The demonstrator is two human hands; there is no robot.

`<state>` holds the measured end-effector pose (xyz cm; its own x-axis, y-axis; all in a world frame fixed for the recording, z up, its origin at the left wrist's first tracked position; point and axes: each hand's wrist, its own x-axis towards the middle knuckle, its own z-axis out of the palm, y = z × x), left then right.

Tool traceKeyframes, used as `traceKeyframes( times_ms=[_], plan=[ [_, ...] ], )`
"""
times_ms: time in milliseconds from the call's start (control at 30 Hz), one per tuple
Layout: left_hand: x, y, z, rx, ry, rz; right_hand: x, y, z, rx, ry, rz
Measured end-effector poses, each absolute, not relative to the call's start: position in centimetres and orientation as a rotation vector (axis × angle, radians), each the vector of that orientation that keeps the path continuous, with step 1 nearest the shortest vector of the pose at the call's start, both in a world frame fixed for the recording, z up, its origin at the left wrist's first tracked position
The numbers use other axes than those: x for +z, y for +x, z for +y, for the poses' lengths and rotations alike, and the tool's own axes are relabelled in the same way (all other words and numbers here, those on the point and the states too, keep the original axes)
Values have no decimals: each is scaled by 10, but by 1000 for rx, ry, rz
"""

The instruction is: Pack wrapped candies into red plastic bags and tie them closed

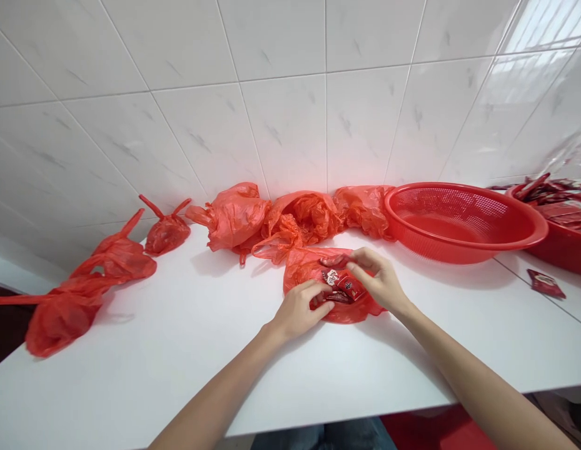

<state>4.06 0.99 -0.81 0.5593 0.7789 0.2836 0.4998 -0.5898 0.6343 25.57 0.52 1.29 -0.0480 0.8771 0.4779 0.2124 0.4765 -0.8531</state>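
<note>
A thin red plastic bag lies open on the white table, just in front of me. Small red packets with white print sit in its mouth. My left hand is closed, its fingers pinching the bag's near edge by the packets. My right hand curls over the bag's right side, fingertips holding the packets and the bag's rim.
Several tied red bags lie along the left side and more crumpled ones sit against the tiled wall. An empty red mesh basket stands at the right. A red basin of packets is beyond it, with one loose packet on the table.
</note>
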Motion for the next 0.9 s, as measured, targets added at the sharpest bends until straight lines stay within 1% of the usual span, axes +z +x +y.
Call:
traceKeyframes(
  times_ms=[67,167,467,900],
  plan=[
    [-8,42,7,691,2354,1034,10,255,4,725,-983,-1747],
    [-8,43,4,698,2357,1041,7,253,3,733,-983,-1904],
    [-11,44,10,786,2259,1090,4,257,5,713,-1045,-2017],
    [-18,45,13,783,2233,1134,0,262,6,744,-973,-2191]
  ],
)
